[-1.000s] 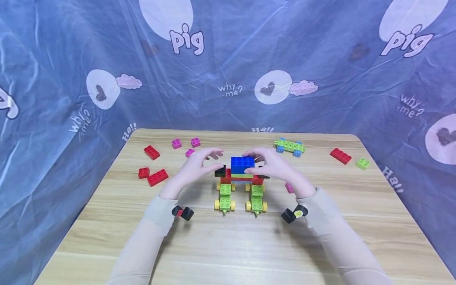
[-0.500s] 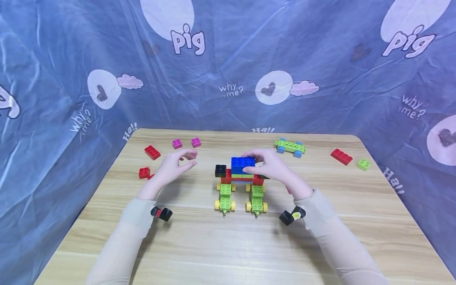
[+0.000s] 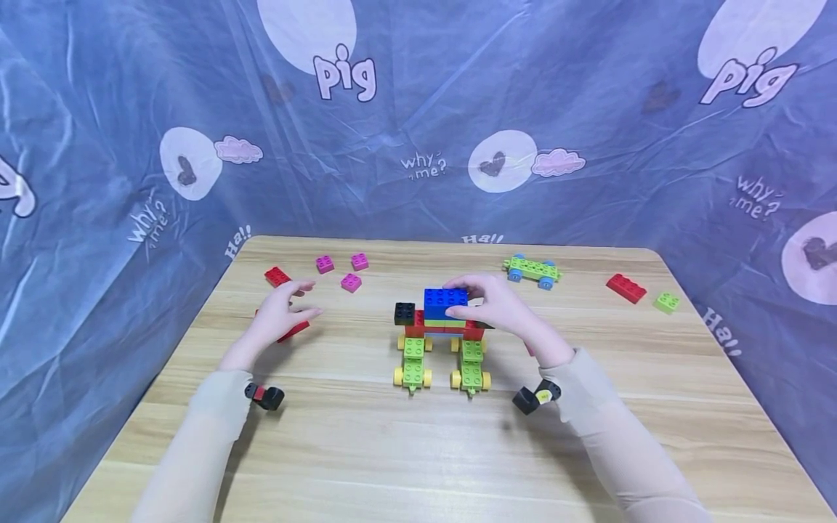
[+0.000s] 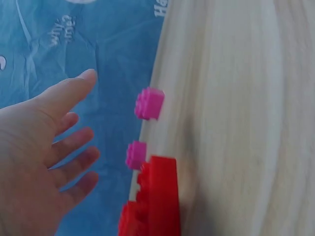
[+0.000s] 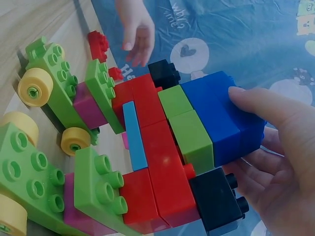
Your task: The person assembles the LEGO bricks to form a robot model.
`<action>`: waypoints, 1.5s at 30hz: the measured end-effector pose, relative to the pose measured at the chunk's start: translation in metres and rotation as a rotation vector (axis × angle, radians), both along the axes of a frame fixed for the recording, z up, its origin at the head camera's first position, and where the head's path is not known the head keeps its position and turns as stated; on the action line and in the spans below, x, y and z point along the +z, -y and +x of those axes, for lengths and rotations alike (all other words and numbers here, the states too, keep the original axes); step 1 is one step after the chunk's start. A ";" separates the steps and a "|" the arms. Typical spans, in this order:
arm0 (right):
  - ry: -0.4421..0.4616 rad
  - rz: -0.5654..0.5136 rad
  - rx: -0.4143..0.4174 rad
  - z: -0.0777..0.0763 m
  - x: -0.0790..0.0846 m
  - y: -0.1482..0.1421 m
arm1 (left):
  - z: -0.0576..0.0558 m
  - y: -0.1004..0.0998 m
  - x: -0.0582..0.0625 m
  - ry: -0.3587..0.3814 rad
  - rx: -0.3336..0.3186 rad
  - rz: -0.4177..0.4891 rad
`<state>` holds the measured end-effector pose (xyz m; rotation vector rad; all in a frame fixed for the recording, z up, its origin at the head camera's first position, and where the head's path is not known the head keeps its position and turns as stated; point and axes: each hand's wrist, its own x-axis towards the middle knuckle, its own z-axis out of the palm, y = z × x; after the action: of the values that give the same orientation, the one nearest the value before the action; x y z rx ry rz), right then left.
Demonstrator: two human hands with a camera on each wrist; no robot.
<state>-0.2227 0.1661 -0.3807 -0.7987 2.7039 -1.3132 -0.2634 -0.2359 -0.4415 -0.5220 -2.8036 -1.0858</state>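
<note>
Our empty, spread left hand (image 3: 276, 317) moved near a red brick (image 3: 293, 332), so our right hand (image 3: 495, 299) alone pinched the blue block (image 3: 439, 305).

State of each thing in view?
Left hand: empty, fingers apart
Right hand: gripping blue block
Blue block: atop green layer
Yellow-wheeled bases: on their wheels
Blue-wheeled base: upright, studs bare
Black bricks: built in
Back-left pink bricks: loose, studs up
Left red bricks: loose, partly hidden
Right red brick: loose, studs up
Right green brick: loose, studs up
</note>
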 end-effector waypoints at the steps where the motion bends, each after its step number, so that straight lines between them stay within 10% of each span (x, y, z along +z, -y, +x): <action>1: 0.004 -0.003 -0.001 0.000 0.000 0.000 | 0.000 0.002 -0.002 0.007 0.000 -0.004; 19: 0.032 -0.006 -0.004 0.002 -0.003 -0.001 | -0.001 0.029 -0.026 0.072 -0.044 -0.128; 45: 0.007 -0.013 0.014 0.001 -0.002 -0.002 | -0.002 0.028 -0.032 0.076 -0.019 -0.197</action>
<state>-0.2216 0.1679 -0.3830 -0.8102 2.6822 -1.3295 -0.2658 -0.2640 -0.4735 -0.5361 -2.9966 -0.8538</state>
